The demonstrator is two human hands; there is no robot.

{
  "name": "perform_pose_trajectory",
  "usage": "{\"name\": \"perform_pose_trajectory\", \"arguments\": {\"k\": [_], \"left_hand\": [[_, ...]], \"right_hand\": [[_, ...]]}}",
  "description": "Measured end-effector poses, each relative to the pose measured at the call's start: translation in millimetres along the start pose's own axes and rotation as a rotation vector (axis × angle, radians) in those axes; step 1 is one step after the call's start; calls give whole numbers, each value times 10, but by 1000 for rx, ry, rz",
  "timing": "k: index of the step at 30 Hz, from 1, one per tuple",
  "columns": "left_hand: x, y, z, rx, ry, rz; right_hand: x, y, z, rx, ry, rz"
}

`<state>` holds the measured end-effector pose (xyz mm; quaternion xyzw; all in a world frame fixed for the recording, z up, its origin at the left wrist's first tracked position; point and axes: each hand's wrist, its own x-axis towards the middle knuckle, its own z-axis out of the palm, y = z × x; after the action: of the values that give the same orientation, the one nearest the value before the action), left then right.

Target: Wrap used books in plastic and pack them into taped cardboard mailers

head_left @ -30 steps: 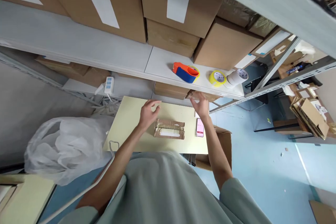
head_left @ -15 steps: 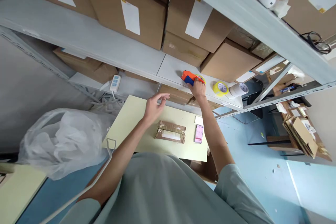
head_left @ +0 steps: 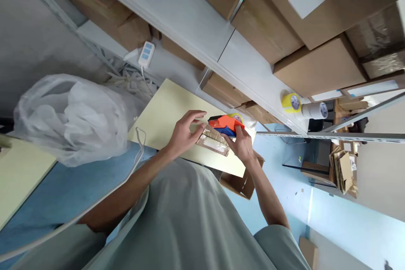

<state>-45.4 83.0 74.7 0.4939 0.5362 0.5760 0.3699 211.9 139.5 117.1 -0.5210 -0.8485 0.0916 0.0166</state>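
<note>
Held in my right hand [head_left: 243,145] is an orange and blue tape dispenser [head_left: 225,123] with a yellow-rimmed roll at its back. It hangs over a small parcel [head_left: 214,142] wrapped in brown material with a pale label, lying on the cream tabletop [head_left: 169,97]. My left hand [head_left: 186,133] is at the parcel's left end with thumb and fingers apart. Whether its thumb touches the parcel I cannot tell. The dispenser hides the parcel's far edge.
A yellow tape roll [head_left: 291,102] and a white roll [head_left: 314,111] sit on the grey shelf [head_left: 249,63] among cardboard boxes [head_left: 322,65]. Left of the table is a large translucent plastic bag [head_left: 72,120]. A white cable [head_left: 126,179] crosses near my left arm. An open carton [head_left: 234,183] stands below the table.
My right hand has brought the tape dispenser down from the shelf to above the parcel. My left hand has come closer to the parcel. The view has tilted downward and turned.
</note>
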Motion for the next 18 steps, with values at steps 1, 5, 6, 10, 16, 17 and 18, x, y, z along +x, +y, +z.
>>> {"name": "perform_pose_trajectory", "arguments": {"k": [1,5,6,10,16,17,18], "left_hand": [[-35,7,-21,-10,-19,-14],[-138,-2,-126,-36,-124,-63],[-154,-11,-155,-39,-155,-73],[-169,-74,-242,-59,-217,-99],[-67,-225,-333,-89,-375,-192],[-52,-250,-350,-99,-413,-210],[-42,-275,-365,-109,-443,-228]], "right_hand": [[-92,-39,42,27,-23,3],[-350,-193,138,79,-116,61],[-390,-226,147,89,-133,61],[-489,-321,148,118,-176,38],[-576,-387,145,87,-253,50],[-583,-399,139,81,-263,53],[-586,-415,127,76,-276,57]]}}
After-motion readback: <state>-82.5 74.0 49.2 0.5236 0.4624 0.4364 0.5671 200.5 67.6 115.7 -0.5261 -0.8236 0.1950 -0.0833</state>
